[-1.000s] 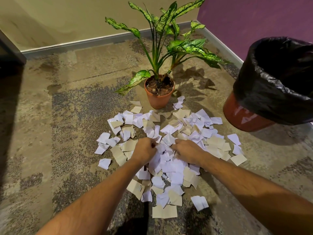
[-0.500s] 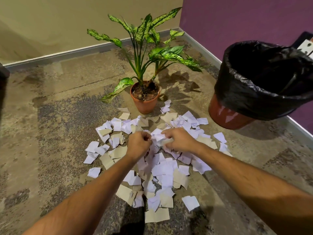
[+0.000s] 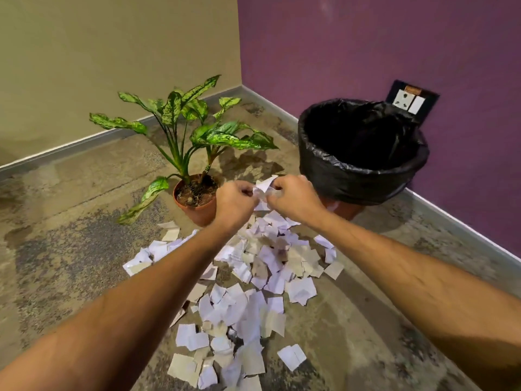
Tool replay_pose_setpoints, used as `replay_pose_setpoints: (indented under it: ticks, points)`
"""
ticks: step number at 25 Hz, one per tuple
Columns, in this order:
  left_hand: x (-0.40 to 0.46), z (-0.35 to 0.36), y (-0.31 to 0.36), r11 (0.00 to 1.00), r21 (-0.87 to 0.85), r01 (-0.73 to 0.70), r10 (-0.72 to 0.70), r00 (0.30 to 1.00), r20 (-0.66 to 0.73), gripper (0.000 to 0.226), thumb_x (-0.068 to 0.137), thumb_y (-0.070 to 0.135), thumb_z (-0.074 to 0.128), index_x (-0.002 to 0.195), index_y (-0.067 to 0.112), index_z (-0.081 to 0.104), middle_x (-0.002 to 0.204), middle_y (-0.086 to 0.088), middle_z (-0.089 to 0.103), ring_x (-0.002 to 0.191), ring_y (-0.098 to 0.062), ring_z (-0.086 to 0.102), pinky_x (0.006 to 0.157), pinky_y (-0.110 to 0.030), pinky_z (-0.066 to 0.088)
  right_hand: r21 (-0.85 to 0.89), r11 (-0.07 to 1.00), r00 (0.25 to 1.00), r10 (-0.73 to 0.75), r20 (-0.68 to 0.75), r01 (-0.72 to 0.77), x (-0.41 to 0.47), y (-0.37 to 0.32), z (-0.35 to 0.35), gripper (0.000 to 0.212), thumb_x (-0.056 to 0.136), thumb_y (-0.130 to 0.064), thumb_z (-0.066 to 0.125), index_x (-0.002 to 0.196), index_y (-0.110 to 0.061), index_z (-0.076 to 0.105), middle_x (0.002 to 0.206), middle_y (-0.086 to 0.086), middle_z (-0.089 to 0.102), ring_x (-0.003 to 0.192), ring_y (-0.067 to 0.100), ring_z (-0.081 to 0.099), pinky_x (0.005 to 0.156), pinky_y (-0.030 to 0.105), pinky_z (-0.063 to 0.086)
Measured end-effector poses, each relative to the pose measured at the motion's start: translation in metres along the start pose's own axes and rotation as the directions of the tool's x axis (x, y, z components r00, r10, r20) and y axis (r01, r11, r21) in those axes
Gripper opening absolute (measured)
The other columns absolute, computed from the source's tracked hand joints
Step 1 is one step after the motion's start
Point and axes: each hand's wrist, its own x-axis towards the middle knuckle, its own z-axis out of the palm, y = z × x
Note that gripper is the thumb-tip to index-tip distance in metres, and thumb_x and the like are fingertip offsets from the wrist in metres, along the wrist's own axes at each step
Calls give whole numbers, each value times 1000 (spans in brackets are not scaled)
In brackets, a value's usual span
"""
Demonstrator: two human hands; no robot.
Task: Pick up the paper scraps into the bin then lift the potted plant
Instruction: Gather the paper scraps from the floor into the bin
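A small bunch of paper scraps is held in the air between the two hands, just in front of the bin's near rim and above the far end of the pile. The left hand has its grip clamped on the bunch from the 9 o'clock side, fingers curled into a fist. The right hand has its grip closed on the same bunch from the 3 o'clock side, with a white corner sticking up between the knuckles. Both forearms reach in from the bottom corners of the view.

Below the hands, toward 6 o'clock, the loose pile of scraps lies spread on the floor, white and beige pieces overlapping, thinning out to single bits at its edges.

The potted plant stands upright on the floor at 10 o'clock from the hands, its terracotta pot just beside the left hand and touching the far edge of the pile; one long mottled leaf droops toward 8 o'clock.

The bin, lined with a black bag, stands at 2 o'clock from the hands, near the purple wall. A wall socket sits just behind its far rim. A beige wall meets the purple one in the corner at 12 o'clock.
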Motion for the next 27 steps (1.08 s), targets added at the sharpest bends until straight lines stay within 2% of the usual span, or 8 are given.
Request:
replay_pose_setpoints:
  ticks: [4,8,11,14,17,19,22,27]
  points:
    - [23,25,65,989,-133,-61,60,998,-9,23,77,6,72,62,22,68,64,-1,67,59,-15,59,52,-25,48,-92,996,979,-34,-202,16,17,10,-53,15,80,-27,61,81,-17,72,78,9,70,80,30,60,62,29,40]
    - [41,55,128,983,-128,-132,126,990,-56,25,72,3,70,61,25,66,58,10,63,56,-11,58,57,-29,51,-157,987,926,-21,-376,-41,32,36,-95,25,86,-37,63,78,-14,70,74,6,69,71,26,60,59,28,36]
    - [43,76,163,983,-93,-161,158,987,-34,26,71,-3,63,76,21,73,70,9,69,68,-11,65,67,-29,57,-155,981,921,45,-386,-113,41,56,-123,34,89,-42,60,77,-11,67,74,7,67,70,27,60,58,30,37]
    - [47,88,184,981,-65,-185,189,979,72,29,76,-2,64,99,14,73,88,6,69,90,-14,67,86,-31,56,-179,958,928,151,-341,-222,47,68,-141,34,91,-42,57,91,-9,69,85,12,68,81,32,63,64,34,44]
    - [49,94,185,986,-65,-155,167,950,265,48,79,-1,63,125,11,60,123,-1,64,117,-17,58,101,-29,46,-234,931,936,210,-283,-280,48,79,-145,23,89,-28,58,99,-10,68,93,15,68,89,37,63,67,36,46]
    - [52,95,178,980,-37,-196,198,930,309,58,81,-7,58,136,11,50,137,-3,55,127,-17,50,101,-22,41,-228,930,936,224,-272,-289,43,85,-138,25,85,-21,64,109,-13,66,102,15,68,96,37,63,73,37,50]
    - [41,83,159,945,80,-318,281,910,304,61,82,-6,58,139,12,48,136,-5,56,124,-21,53,102,-27,44,-215,935,929,212,-304,-283,29,85,-129,41,85,-23,69,124,-15,59,116,11,66,108,32,61,86,40,51]
    - [24,57,124,894,178,-412,333,875,353,58,81,4,63,137,12,49,132,-10,59,117,-25,59,102,-31,46,-317,929,948,93,-305,-193,-5,69,-122,42,87,-28,65,127,-17,56,128,4,58,115,28,57,91,41,51]
